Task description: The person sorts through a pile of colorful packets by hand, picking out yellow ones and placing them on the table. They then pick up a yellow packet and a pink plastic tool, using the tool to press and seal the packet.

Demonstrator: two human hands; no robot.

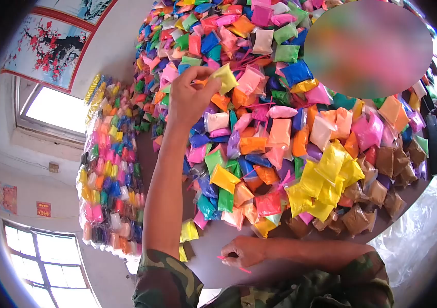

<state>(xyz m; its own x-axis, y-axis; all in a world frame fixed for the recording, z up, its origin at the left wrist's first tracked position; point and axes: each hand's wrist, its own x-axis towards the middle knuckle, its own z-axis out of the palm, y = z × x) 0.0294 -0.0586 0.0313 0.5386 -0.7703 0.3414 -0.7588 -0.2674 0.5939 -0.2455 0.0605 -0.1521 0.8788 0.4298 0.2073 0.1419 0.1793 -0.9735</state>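
Observation:
My left hand point(191, 95) reaches far out over a big heap of colourful small packets. Pinched in its fingertips is a small yellow packet point(225, 78). My right hand point(244, 251) is curled close to my body, above the bare tabletop point(210, 245) at the near side of the heap. A thin pink stick-like piece point(244, 269) pokes out from its fingers; most of it is hidden. Shiny yellow packets point(326, 177) lie bunched together on the heap, with brown packets point(357, 219) beside them. Similar thin pink pieces point(260, 104) lie among the packets.
A large clear bag of coloured packets point(110, 179) stands at the left. Crumpled clear plastic point(416, 226) lies on the right. A few yellow packets point(188, 232) rest near my left forearm. Windows point(49, 256) and pictures line the wall. A blurred oval covers the upper right.

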